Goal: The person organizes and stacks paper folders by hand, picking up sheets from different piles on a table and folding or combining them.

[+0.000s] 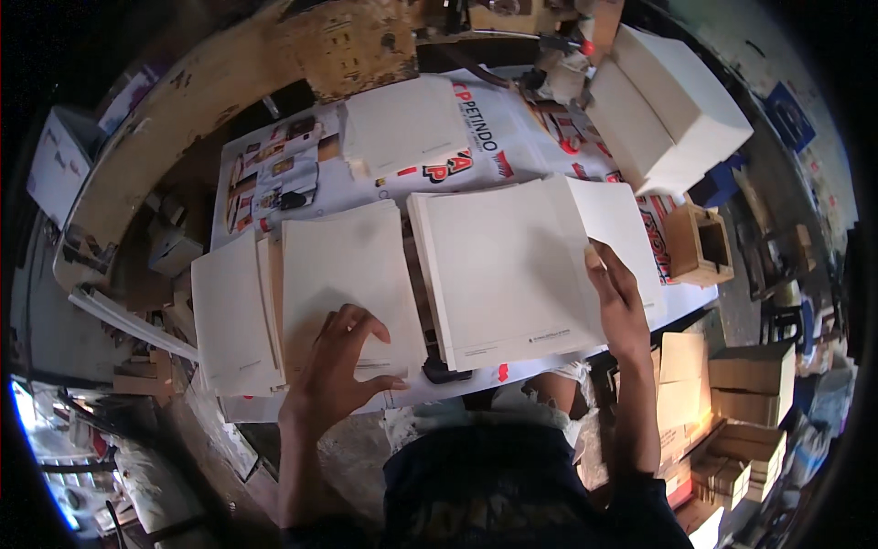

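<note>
Several stacks of white printed sheets lie side by side on the table. My left hand is over the lower part of the left-middle stack, thumb and fingers spread with nothing between them. At the right edge of the large middle white sheet, my right hand has its fingers closed on the edge. Beneath and to the right of it, another white sheet shows. A further stack lies at the far left.
A printed banner covers the table, with a white stack at its far side. Back right stands a large white box; a small wooden box is by the right edge. Cardboard boxes are piled lower right.
</note>
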Demonstrator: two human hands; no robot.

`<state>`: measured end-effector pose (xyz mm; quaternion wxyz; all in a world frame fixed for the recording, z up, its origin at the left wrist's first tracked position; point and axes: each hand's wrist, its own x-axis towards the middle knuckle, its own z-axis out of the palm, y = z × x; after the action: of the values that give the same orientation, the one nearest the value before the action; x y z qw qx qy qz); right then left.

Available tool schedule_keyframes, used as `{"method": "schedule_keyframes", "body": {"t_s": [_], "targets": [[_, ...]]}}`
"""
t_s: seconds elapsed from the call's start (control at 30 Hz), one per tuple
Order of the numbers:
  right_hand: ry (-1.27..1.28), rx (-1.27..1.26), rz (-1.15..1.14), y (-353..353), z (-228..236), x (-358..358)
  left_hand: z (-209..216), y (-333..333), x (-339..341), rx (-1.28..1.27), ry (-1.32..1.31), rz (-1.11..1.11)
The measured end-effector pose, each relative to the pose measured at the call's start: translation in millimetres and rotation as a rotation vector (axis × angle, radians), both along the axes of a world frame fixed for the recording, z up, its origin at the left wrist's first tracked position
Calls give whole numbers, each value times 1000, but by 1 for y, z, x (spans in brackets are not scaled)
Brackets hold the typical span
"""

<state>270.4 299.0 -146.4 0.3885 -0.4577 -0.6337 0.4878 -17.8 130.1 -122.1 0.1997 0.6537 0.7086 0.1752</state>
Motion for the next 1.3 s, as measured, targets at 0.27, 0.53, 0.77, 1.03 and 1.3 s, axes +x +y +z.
{"method": "schedule_keyframes", "body": {"t_s": [0.27,0.53,0.77,1.03,1.3], "targets": [[-54,-98,171,-10,3,-13,11,-23,-23,117,-526,468],[255,-114,49,-36,15,-62,-15,-56,-52,501,-688,690],[582,-136,624,-64,-58,-130,-21,-40,-64,403,-258,577],[534,-92,690,-82,-31,-145,58,-41,-15,239,-357,726],[609,-335,363,-52,33,-86,57,-26,25,665,-565,481]]}}
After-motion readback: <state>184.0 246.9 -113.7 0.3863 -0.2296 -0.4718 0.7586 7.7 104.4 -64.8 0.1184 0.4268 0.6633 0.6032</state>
